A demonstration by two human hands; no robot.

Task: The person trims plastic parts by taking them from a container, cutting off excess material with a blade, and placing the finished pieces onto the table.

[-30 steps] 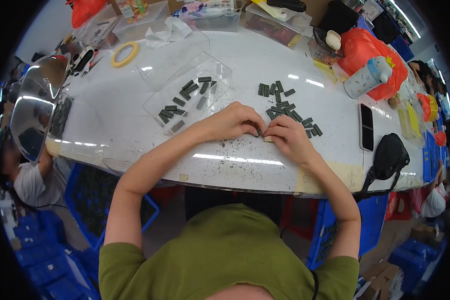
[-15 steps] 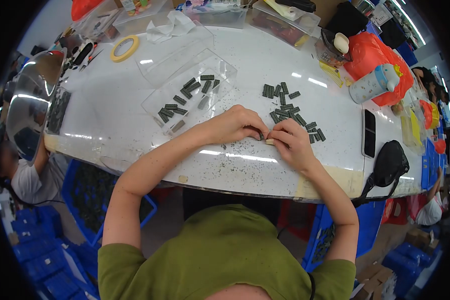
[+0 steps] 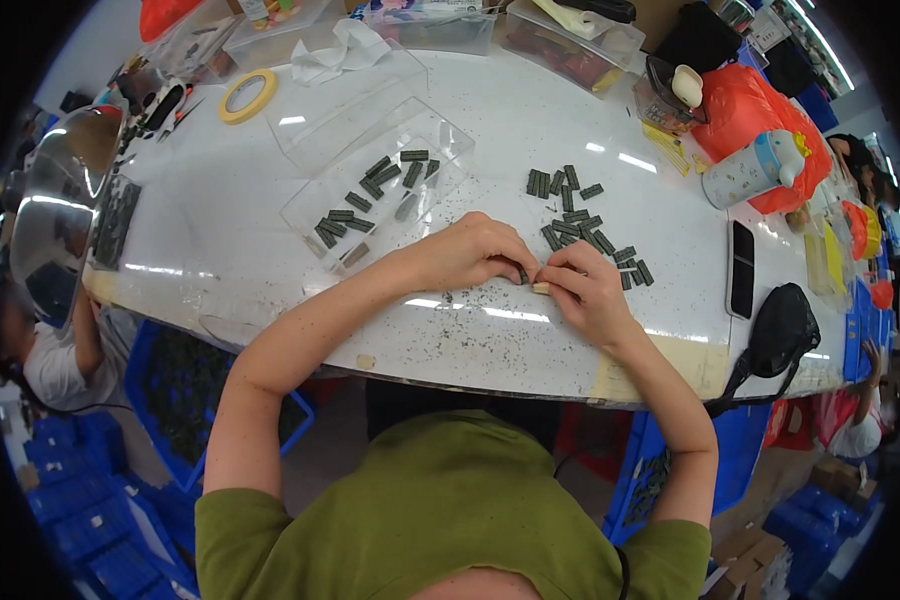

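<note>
Over the front of the white table, my left hand (image 3: pixel 482 252) pinches a small dark green piece (image 3: pixel 524 275), mostly hidden by the fingers. Close against it, my right hand (image 3: pixel 587 288) is closed on a small pale tan piece (image 3: pixel 541 288); its full shape is hidden. The fingertips of both hands nearly meet. Dark green ridged blocks (image 3: pixel 595 240) lie loosely grouped just beyond my right hand. More such blocks (image 3: pixel 358 201) rest in a clear plastic tray (image 3: pixel 450 135) beyond my left forearm. Dark crumbs are scattered on the tabletop beneath my hands.
A roll of yellow tape (image 3: pixel 248 96) and a crumpled tissue (image 3: pixel 342 52) are at the back left. To the right stand a light blue bottle (image 3: pixel 750 170), a phone (image 3: pixel 740 268) and a black pouch (image 3: pixel 782 325). Blue crates (image 3: pixel 160 400) sit below the table edge. Other people work at both sides.
My hands stay almost in place, fingertips together, with only a very slight shift. At the far left, another person's arm has moved a little.
</note>
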